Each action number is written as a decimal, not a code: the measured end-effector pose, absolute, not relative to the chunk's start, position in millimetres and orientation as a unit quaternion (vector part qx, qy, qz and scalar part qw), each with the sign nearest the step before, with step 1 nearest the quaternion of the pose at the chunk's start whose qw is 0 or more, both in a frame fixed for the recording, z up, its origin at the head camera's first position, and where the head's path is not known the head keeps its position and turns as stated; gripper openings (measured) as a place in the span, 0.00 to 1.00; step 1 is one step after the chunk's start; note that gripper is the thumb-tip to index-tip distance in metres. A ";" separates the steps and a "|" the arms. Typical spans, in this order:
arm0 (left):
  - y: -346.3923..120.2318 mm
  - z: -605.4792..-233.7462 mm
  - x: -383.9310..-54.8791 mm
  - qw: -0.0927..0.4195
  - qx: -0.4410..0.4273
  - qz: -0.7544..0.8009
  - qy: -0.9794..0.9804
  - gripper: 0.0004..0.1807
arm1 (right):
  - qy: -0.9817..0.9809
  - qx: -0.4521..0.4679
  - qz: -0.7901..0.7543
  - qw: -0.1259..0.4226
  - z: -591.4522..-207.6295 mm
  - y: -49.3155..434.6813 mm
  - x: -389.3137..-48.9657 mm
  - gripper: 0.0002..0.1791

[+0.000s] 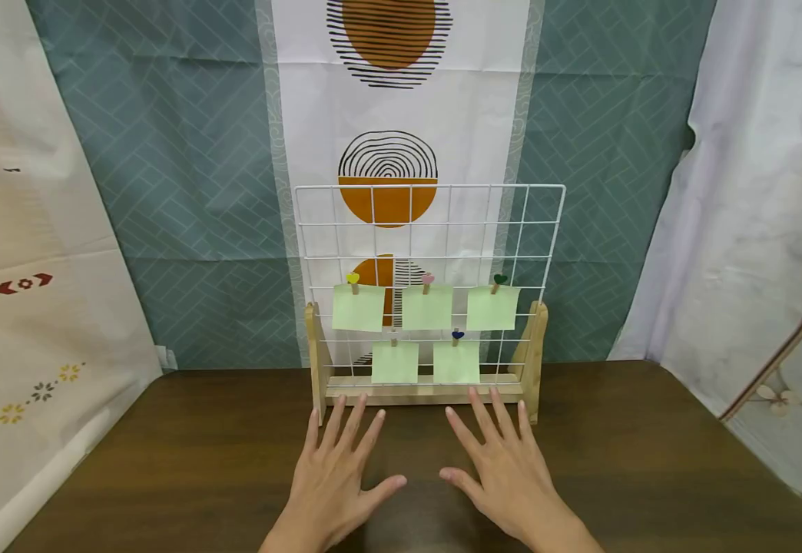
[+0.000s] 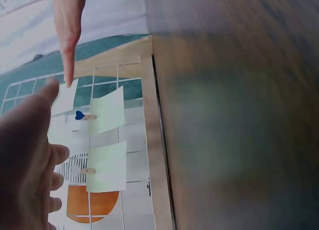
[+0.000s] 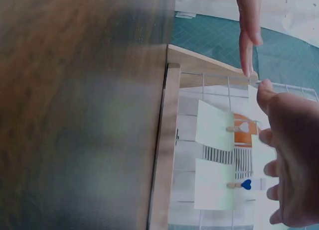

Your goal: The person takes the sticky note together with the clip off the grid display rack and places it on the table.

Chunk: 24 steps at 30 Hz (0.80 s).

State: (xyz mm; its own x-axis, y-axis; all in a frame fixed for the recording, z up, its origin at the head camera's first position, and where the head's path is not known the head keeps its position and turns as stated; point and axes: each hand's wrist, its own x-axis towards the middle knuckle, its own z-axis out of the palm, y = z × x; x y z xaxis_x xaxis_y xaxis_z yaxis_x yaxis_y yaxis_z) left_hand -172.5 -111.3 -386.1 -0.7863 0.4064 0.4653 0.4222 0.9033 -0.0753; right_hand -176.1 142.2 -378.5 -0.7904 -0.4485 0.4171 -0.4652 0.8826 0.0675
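Observation:
My left hand point(image 1: 332, 480) is held above the dark table with its fingers spread, holding nothing. To its right, my right hand point(image 1: 508, 476) is spread the same way, palm down and free of any object. Beyond the fingertips stands a white wire grid point(image 1: 466, 240) in a wooden stand point(image 1: 531, 361). Pale green paper notes hang on it in two rows, among them an upper left note point(image 1: 358, 309) and a lower right note point(image 1: 456, 363). Small heart-topped clothespins hold them, such as a yellow one point(image 1: 353, 279) and a dark blue one point(image 2: 80, 115). Neither hand touches the grid.
The brown table point(image 1: 187, 461) spreads around both hands. Behind the grid hangs a green curtain point(image 1: 187, 192) with a white printed middle panel point(image 1: 304, 115). A cream patterned cloth point(image 1: 48, 330) flanks the left side, and a white cloth point(image 1: 740, 253) the right.

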 end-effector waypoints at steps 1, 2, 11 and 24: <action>-111.6 -385.5 -173.0 0.240 -0.217 -0.016 -0.946 0.43 | -0.946 0.239 0.027 0.218 -378.0 141.9 -176.6 0.39; -112.0 -385.2 -173.8 0.240 -0.216 -0.017 -0.946 0.42 | -0.945 0.237 0.036 0.221 -377.5 141.4 -177.3 0.39; -127.3 -388.5 -189.1 0.221 -0.196 -0.089 -0.951 0.40 | -0.916 0.170 0.342 0.123 -378.4 142.9 -184.1 0.38; -150.5 -370.3 -212.4 0.188 -0.246 -0.209 -0.927 0.36 | -0.874 0.156 0.452 0.086 -360.3 148.1 -221.9 0.30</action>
State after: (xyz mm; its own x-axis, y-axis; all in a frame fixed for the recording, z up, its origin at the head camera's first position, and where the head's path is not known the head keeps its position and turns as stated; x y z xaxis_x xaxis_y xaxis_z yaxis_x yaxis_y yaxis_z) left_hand -212.4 -150.5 -370.3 -0.8078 0.3784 0.4519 0.5358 0.7910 0.2955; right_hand -221.9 148.1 -360.3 -0.9363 -0.1959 0.2915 -0.3511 0.5423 -0.7633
